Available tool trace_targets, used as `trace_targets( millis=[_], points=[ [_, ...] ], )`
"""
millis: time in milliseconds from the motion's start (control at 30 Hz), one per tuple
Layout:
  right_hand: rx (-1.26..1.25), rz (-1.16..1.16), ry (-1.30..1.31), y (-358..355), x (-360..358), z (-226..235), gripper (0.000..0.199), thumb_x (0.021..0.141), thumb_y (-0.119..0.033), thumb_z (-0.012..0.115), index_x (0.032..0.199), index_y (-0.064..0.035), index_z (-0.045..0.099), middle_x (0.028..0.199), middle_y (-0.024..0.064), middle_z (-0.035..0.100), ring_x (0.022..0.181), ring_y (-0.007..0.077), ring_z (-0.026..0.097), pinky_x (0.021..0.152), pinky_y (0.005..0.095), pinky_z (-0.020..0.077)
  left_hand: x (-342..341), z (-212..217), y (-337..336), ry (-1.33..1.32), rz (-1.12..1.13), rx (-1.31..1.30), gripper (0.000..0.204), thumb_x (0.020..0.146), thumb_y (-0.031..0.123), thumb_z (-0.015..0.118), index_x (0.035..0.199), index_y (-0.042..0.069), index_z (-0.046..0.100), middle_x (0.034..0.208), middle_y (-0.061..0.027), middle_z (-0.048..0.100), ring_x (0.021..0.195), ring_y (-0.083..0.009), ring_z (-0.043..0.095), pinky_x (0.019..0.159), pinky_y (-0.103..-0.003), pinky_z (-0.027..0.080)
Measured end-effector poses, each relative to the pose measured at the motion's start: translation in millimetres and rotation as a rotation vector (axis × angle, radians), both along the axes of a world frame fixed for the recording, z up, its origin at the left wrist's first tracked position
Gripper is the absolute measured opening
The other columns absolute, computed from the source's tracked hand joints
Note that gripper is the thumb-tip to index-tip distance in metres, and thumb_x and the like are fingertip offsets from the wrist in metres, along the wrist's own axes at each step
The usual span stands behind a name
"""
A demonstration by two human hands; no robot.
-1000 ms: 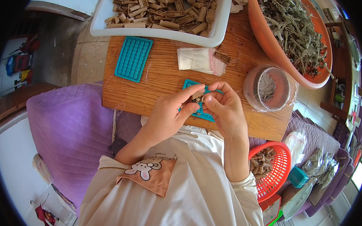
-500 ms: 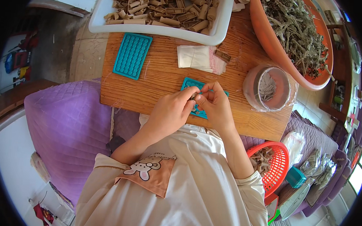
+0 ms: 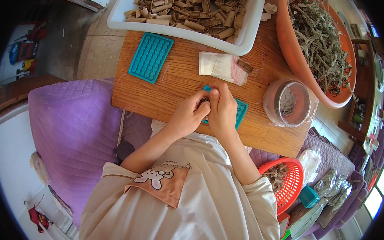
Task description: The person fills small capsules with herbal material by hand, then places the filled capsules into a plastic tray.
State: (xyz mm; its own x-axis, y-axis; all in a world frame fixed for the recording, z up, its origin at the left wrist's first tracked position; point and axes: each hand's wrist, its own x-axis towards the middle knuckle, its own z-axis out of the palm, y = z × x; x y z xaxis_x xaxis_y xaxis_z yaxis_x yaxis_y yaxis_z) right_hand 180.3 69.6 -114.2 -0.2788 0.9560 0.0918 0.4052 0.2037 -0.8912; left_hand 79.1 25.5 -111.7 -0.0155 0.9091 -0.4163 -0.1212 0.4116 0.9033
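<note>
Head view: looked down on a wooden tabletop (image 3: 181, 72).
Left hand (image 3: 188, 114): fingers pinched narrowly around a small brown piece (image 3: 205, 101), partly hidden.
Right hand (image 3: 223, 111): fingers curled up against the left hand; I could not tell whether they gripped anything.
Small brown piece: was between the hands, above the near teal tray (image 3: 242, 109).
Second teal tray (image 3: 151, 57): lay farther left, near the white tub (image 3: 246, 46).
</note>
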Motion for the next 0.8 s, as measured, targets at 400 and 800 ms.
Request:
trace_targets(
  millis=[400,800],
  points=[
    [-0.628,-0.176,0.326,16,-21,11,0.019,0.09,-0.015,0.039,0.089,-0.0008,0.052,0.071,0.0072,0.054,0.06,0.0144,0.051,0.053,0.0275,0.0411,-10,3,23,-0.576,0.237,-0.19,0.018,0.085,0.013,0.038,0.092,0.004,0.052,0.065,0.0001,0.047,0.049,-0.006,0.039,0.044,-0.02,0.035],
    [0.25,-0.034,0.018,-6,18,46,0.019,0.067,0.005,0.061,0.084,-0.0018,0.055,0.075,0.0076,0.058,0.07,0.0207,0.055,0.064,0.0268,0.0441,-3,25,27,-0.866,0.342,-0.197,0.018,0.085,0.014,0.04,0.097,0.004,0.049,0.08,-0.003,0.053,0.067,-0.009,0.05,0.059,-0.022,0.045]
  ],
)
